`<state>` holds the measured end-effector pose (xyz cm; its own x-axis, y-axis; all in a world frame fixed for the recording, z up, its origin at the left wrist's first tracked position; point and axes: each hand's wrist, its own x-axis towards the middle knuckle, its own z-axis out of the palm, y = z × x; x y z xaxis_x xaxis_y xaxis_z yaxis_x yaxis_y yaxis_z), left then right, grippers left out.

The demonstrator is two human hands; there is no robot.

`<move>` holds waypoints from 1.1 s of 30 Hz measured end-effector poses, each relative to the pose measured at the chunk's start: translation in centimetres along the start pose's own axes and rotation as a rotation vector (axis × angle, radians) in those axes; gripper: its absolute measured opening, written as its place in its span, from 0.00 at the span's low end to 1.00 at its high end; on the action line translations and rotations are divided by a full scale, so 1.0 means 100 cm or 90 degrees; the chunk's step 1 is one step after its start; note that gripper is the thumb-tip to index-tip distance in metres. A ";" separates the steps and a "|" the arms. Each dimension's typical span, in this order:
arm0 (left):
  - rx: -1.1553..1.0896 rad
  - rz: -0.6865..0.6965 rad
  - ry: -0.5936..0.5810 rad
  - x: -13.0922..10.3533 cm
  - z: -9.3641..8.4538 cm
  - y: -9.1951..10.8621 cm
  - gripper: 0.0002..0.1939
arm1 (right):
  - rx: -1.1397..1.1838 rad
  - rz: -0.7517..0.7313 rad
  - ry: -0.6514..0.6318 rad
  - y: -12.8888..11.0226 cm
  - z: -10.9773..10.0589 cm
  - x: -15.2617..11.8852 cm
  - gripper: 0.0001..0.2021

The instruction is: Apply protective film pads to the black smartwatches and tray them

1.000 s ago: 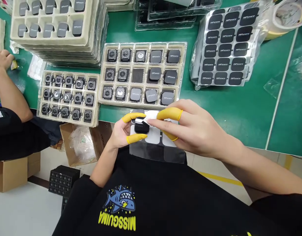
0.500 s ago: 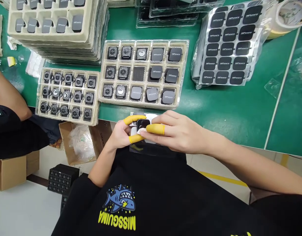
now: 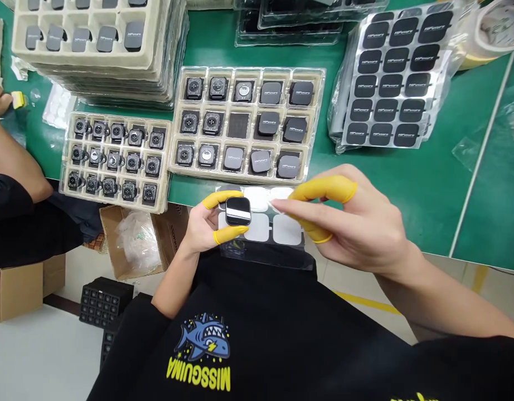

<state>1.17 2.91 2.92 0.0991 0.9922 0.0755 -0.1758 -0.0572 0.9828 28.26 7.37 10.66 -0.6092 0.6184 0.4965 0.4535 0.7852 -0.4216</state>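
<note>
My left hand [image 3: 204, 225], in yellow finger cots, grips a square smartwatch [image 3: 238, 211] by its edges, between thumb and fingers. Its dark glossy screen faces up with a bright reflection across it. Just right of it, my right hand [image 3: 353, 223] is raised, apart from the watch, with its fingers drawn together; what they pinch, if anything, I cannot make out. Under both hands a sheet of pale rounded-square stickers [image 3: 257, 227] lies at the table edge, partly covered. Beyond it sits a tray [image 3: 245, 176] of watches, some topped with dark grey labelled squares; one middle cell holds no watch.
A smaller tray of watches [image 3: 115, 201] lies left, before a tall stack of trays [image 3: 156, 61]. Dark sticker sheets [image 3: 386, 86] and tape rolls [image 3: 497, 28] stand at the right. Another person's arm [image 3: 14, 156] is at the far left, above an open carton [image 3: 110, 245].
My right hand has lifted off the watch and moved right, uncovering the screen and more of the pale sticker sheet. The white wipe seen at the watch earlier no longer shows there. My left hand keeps its hold.
</note>
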 end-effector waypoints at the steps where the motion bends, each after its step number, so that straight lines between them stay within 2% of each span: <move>1: -0.002 -0.006 -0.005 0.000 0.001 0.000 0.34 | 0.018 -0.004 -0.015 -0.003 -0.001 0.001 0.32; 6: -0.010 -0.007 -0.014 0.000 0.004 0.001 0.34 | 0.051 -0.030 -0.075 -0.002 0.000 0.004 0.32; 10: 0.016 -0.019 -0.010 -0.003 0.004 0.002 0.33 | 0.041 0.010 -0.055 -0.006 -0.004 0.006 0.30; 13: 0.044 0.022 -0.017 -0.004 0.001 0.002 0.31 | 0.011 0.012 -0.011 0.001 -0.008 0.001 0.29; 14: 0.055 0.046 -0.020 -0.005 -0.001 0.001 0.30 | -0.017 0.019 0.020 0.011 -0.008 -0.005 0.28; 16: 0.079 0.088 -0.029 -0.006 -0.004 0.001 0.30 | -0.107 0.062 0.103 0.047 -0.006 -0.024 0.23; 19: 0.121 0.111 -0.059 -0.009 -0.009 0.000 0.32 | -0.243 0.150 0.220 0.124 0.004 -0.067 0.06; 20: 0.130 0.112 -0.074 -0.010 -0.010 -0.001 0.32 | -0.253 0.165 0.239 0.149 0.008 -0.082 0.05; 22: 0.140 0.116 -0.105 -0.012 -0.011 -0.002 0.33 | -0.238 0.191 0.269 0.186 0.017 -0.110 0.15; 24: 0.149 0.125 -0.127 -0.012 -0.011 -0.004 0.34 | -0.217 0.213 0.240 0.203 0.025 -0.129 0.18; 26: 0.158 0.132 -0.139 -0.012 -0.011 -0.006 0.35 | -0.210 0.219 0.209 0.203 0.029 -0.140 0.17; 29: 0.162 0.139 -0.148 -0.011 -0.011 -0.006 0.36 | -0.224 0.215 0.210 0.179 0.024 -0.138 0.13; 31: 0.164 0.138 -0.171 -0.010 -0.010 -0.003 0.35 | -0.221 0.234 0.226 0.149 0.015 -0.123 0.08; 33: 0.171 0.132 -0.215 -0.007 -0.008 0.000 0.34 | -0.159 0.289 0.232 0.107 0.006 -0.098 0.06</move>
<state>0.35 2.29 2.74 0.4096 0.8675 0.2822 0.0290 -0.3216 0.9464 38.72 9.69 0.85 -0.0799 0.8276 0.5556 0.7796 0.3992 -0.4826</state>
